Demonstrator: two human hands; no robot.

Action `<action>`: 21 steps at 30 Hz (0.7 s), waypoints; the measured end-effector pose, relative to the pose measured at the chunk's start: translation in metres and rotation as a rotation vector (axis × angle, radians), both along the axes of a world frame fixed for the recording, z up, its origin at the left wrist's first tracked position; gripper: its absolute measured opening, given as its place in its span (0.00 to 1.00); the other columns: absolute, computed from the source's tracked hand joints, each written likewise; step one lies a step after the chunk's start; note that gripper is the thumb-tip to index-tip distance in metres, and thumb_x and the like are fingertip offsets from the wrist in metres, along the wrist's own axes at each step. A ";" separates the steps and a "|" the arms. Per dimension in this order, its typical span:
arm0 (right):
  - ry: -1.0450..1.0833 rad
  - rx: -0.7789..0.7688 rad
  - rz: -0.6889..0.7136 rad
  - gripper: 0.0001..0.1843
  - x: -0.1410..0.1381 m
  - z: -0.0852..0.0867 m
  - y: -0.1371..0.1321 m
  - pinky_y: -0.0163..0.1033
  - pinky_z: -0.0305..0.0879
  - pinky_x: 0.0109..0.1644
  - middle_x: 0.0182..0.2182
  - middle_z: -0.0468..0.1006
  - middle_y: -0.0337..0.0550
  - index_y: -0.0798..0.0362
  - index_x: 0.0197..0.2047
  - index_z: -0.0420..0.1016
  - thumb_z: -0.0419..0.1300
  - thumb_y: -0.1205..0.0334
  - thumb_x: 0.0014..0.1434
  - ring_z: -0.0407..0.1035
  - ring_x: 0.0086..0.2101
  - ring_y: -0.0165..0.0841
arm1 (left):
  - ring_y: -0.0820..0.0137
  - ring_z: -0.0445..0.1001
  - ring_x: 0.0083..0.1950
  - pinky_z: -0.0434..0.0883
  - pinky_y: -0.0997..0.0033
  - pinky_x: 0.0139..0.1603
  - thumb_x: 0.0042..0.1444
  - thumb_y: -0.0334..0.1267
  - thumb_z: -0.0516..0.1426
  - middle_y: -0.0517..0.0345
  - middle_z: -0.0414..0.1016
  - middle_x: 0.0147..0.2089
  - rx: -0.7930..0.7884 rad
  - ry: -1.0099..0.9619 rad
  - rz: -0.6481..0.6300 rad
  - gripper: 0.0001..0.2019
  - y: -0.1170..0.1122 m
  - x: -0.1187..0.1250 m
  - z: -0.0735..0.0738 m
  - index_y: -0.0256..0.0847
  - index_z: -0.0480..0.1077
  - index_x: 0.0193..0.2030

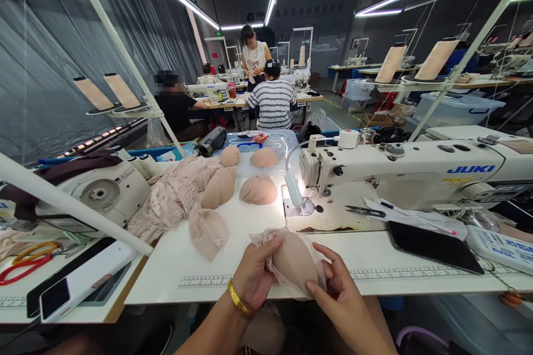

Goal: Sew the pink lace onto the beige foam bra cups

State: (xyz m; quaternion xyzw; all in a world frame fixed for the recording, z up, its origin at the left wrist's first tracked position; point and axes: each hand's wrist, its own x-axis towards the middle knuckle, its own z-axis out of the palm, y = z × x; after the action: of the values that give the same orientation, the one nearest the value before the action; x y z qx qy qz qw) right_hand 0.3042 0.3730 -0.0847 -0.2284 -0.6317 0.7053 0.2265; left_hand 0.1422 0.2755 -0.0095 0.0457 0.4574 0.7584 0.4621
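A beige bra cup point(295, 258) with sheer lace fabric over it is held between my two hands above the table's front edge. My left hand point(257, 269) is closed on its lace-trimmed left side, thumb on top. The thumb of my right hand point(336, 294) presses the lower right of the cup, with the fingers behind the sheer edge. Beyond my hands lie stacks of beige cups point(259, 189) and a heap of lace fabric point(175, 194). One lace-covered piece point(208, 232) hangs from the heap toward me.
A JUKI sewing machine point(416, 161) with a lit needle area stands at the right. Thread snips point(365, 211) and a black phone point(433, 245) lie before it. Red-handled scissors point(25, 270) and a white device point(85, 280) are at left. Several people work at machines ahead.
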 end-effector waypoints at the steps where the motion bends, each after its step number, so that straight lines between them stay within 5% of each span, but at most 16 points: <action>1: -0.001 0.013 -0.005 0.37 0.001 -0.001 0.001 0.45 0.70 0.48 0.35 0.67 0.38 0.42 0.70 0.60 0.66 0.43 0.64 0.70 0.38 0.40 | 0.54 0.80 0.50 0.76 0.60 0.53 0.44 0.46 0.76 0.47 0.84 0.43 -0.001 0.012 -0.014 0.20 0.001 -0.002 0.000 0.37 0.82 0.41; 4: -0.014 0.108 0.008 0.37 0.004 -0.002 0.015 0.44 0.69 0.47 0.34 0.68 0.36 0.41 0.73 0.58 0.65 0.48 0.65 0.69 0.35 0.36 | 0.55 0.80 0.49 0.75 0.60 0.52 0.49 0.47 0.73 0.46 0.84 0.44 0.046 0.124 -0.129 0.18 0.000 -0.012 0.007 0.38 0.83 0.43; 7: 0.020 0.403 0.070 0.35 -0.002 0.010 0.049 0.46 0.69 0.49 0.37 0.73 0.40 0.42 0.73 0.58 0.64 0.57 0.66 0.70 0.38 0.38 | 0.53 0.80 0.45 0.74 0.56 0.50 0.49 0.44 0.72 0.48 0.84 0.43 0.069 0.416 -0.472 0.16 0.001 -0.029 0.021 0.42 0.83 0.43; 10: 0.109 0.900 0.225 0.14 -0.027 0.029 0.096 0.46 0.68 0.47 0.39 0.78 0.46 0.45 0.54 0.77 0.57 0.64 0.68 0.70 0.40 0.41 | 0.53 0.80 0.45 0.71 0.54 0.54 0.51 0.35 0.68 0.51 0.84 0.44 0.117 1.049 -0.847 0.05 0.016 -0.050 0.029 0.47 0.83 0.36; 12: 0.127 1.219 0.340 0.14 -0.050 0.038 0.126 0.45 0.65 0.47 0.38 0.81 0.44 0.45 0.42 0.79 0.53 0.68 0.71 0.70 0.41 0.40 | 0.53 0.79 0.48 0.65 0.52 0.59 0.50 0.29 0.63 0.52 0.83 0.47 0.165 1.515 -0.954 0.07 0.036 -0.064 0.025 0.46 0.80 0.29; 14: 0.134 1.396 0.377 0.16 -0.071 0.039 0.149 0.42 0.63 0.44 0.36 0.82 0.43 0.47 0.36 0.77 0.52 0.72 0.71 0.69 0.40 0.38 | 0.55 0.78 0.47 0.61 0.52 0.59 0.46 0.26 0.61 0.52 0.82 0.48 0.157 1.779 -0.997 0.08 0.058 -0.076 0.016 0.45 0.78 0.25; 21: 0.117 1.382 0.373 0.19 -0.075 0.027 0.171 0.42 0.60 0.45 0.43 0.85 0.40 0.45 0.44 0.78 0.52 0.78 0.66 0.74 0.43 0.38 | 0.62 0.78 0.42 0.63 0.62 0.48 0.53 0.35 0.64 0.53 0.79 0.50 0.112 1.817 -1.045 0.05 0.089 -0.096 -0.005 0.45 0.80 0.26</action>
State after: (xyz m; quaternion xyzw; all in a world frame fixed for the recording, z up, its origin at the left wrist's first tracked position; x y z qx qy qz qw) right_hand 0.2292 0.5445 -0.0582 0.1169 -0.9492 0.1823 0.2284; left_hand 0.0466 0.3645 -0.0141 0.8110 0.5197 0.1649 0.2121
